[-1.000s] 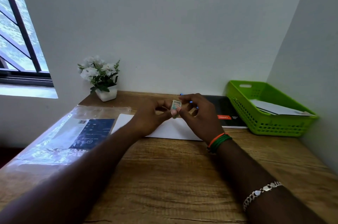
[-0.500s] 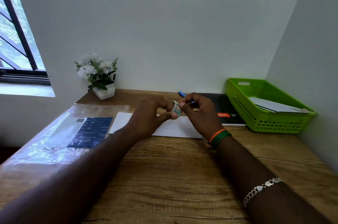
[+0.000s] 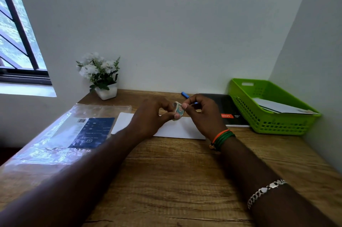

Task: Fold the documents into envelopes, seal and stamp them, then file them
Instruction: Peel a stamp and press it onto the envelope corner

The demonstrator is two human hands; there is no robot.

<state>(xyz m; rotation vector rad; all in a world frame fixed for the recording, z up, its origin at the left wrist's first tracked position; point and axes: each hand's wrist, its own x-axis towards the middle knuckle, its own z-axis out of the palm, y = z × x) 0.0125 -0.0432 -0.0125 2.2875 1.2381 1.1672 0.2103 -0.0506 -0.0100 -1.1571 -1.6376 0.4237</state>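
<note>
Head view. My left hand [image 3: 151,115] and my right hand [image 3: 201,113] meet above the middle of the wooden desk [image 3: 175,176], and both pinch one small postage stamp [image 3: 178,111] (greenish, with a pale border, bent into a curve). The left thumb and forefinger close on its near and far edges; the right thumb and forefinger nip its right edge, the other right fingers curled. The stamp is held in the air over the white envelope [image 3: 175,129], which lies flat on the desk below the hands, its long side running left to right. Further envelopes [image 3: 283,107] rest inside the green plastic basket [image 3: 273,124] at the right rear corner, against the wall. Just left of the basket lies a black notebook [image 3: 229,110] with an orange label, and a blue pen [image 3: 185,95] shows beyond my right fingers. At the left, a clear plastic packet [image 3: 61,137] with a dark blue printed insert lies beside the envelope, touching or overlapping its left end (I cannot tell which). A white pot of white flowers [image 3: 100,75] stands at the rear left. My right arm carries orange and green thread bands [image 3: 222,138] and a silver chain bracelet [image 3: 264,192].
</note>
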